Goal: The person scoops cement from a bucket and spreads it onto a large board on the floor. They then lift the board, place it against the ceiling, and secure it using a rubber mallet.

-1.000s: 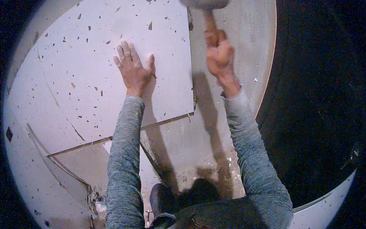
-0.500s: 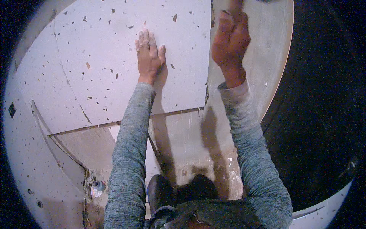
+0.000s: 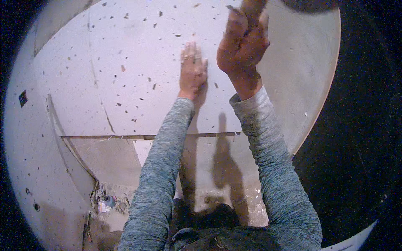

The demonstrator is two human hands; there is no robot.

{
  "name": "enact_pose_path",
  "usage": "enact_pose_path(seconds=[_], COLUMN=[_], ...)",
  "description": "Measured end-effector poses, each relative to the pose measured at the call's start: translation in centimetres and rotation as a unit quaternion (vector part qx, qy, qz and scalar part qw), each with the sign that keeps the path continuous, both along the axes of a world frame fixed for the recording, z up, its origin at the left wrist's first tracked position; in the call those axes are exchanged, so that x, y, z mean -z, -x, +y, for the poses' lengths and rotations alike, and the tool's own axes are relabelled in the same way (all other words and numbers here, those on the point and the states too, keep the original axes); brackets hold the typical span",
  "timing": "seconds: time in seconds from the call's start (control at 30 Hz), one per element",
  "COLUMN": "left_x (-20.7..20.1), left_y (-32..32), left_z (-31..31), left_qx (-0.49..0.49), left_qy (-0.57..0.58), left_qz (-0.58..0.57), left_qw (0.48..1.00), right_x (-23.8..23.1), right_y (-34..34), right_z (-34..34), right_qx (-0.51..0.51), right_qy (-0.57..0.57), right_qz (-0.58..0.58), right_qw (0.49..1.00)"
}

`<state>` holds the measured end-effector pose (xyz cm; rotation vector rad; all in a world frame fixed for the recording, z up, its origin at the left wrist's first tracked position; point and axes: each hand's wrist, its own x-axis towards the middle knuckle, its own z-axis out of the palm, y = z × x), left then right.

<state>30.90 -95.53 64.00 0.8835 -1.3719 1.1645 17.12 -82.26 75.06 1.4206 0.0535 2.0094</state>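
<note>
A large white terrazzo-patterned tile (image 3: 138, 100) with dark chips lies on a grey bed. My left hand (image 3: 193, 75) rests palm down on it, fingers stretched out and slightly blurred. Up and to the right, my right hand (image 3: 244, 46) is wrapped round the handle of a mallet (image 3: 253, 9), raised above the tile's right edge. What looks like the mallet's dark rounded head (image 3: 310, 4) is cut off by the upper rim of the picture.
Grey bare cement (image 3: 301, 71) lies right of the tile, bounded by a curved edge with darkness beyond. More speckled tile (image 3: 42, 167) covers the left. A small container (image 3: 108, 202) stands among rubble at lower left. A pale strip (image 3: 143, 149) shows below the tile's near edge.
The view has shifted, so the tile sits differently in the picture. My left hand stays flat on it. My right hand still grips the mallet, whose dark head now shows more at the top.
</note>
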Motion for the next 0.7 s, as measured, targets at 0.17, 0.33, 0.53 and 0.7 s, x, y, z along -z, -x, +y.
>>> enact_pose_path(seconds=[0.17,0.33,0.53,0.7], left_x=[-0.4,-0.4,-0.4,-0.1], left_y=[1.3,0.6,-0.1,0.6], left_z=[-0.9,-0.2,-1.7,-1.8], left_qx=[-0.031,0.02,-0.007,-0.005], left_qy=[-0.017,-0.005,0.016,0.017], left_qz=[0.006,0.007,0.007,0.012], left_qw=[0.999,1.0,1.0,1.0], right_x=[-0.3,-1.3,5.4,12.3], right_y=[-1.3,2.9,6.8,10.8], right_z=[-10.1,0.4,-4.0,-12.0], right_qx=[0.173,0.163,-0.02,0.164], right_qy=[-0.348,-0.157,-0.159,-0.5], right_qz=[0.116,0.035,-0.05,0.083], right_qw=[0.914,0.973,0.986,0.847])
